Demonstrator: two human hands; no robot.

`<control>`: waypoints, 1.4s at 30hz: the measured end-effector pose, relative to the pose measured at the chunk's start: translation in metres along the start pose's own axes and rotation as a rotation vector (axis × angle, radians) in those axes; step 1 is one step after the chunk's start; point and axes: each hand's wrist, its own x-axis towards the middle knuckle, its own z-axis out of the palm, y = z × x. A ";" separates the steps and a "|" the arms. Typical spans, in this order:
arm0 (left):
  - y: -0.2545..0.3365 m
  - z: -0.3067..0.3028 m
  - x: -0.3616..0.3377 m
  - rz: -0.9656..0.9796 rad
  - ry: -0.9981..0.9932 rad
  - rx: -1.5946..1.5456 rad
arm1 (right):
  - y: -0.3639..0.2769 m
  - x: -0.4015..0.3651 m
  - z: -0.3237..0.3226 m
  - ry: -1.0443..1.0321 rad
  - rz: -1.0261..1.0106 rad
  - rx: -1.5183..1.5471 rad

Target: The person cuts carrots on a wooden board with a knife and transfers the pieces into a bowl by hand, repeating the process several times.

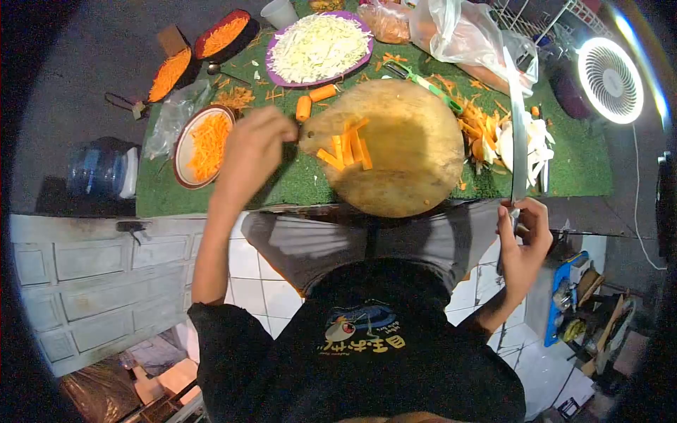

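Note:
My right hand (525,236) grips a large knife (520,151) by its handle at the table's front edge, the long blade pointing away from me. Carrot strips (345,146) lie on the left part of the round wooden cutting board (416,169). Just left of that board, my left hand (259,141) is raised with its fingers curled together; whatever they may hold is hidden. Close to that hand are a plate (180,156) of shredded carrot (209,146) and two carrot pieces (303,109) (323,92).
Shredded cabbage (321,48) fills a purple plate (271,70) at the back. A green peeler (423,83) lies behind the board. Peelings (483,130) and white scraps (539,144) are heaped to the right, near plastic bags (458,35) and a fan (612,81).

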 end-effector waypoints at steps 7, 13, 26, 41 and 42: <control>0.035 0.044 0.034 0.411 -0.177 -0.037 | -0.014 -0.006 0.008 -0.025 0.081 0.205; 0.044 0.048 0.045 0.576 -0.403 0.196 | -0.007 -0.006 0.008 -0.077 0.103 0.187; 0.059 0.068 0.089 0.790 -0.492 0.289 | 0.021 -0.005 0.008 -0.062 0.004 0.116; 0.035 0.040 0.087 0.577 -0.757 -0.034 | 0.028 -0.002 -0.001 -0.085 0.068 0.184; 0.035 0.039 0.085 0.589 -0.732 -0.016 | 0.029 -0.001 0.001 -0.086 0.071 0.186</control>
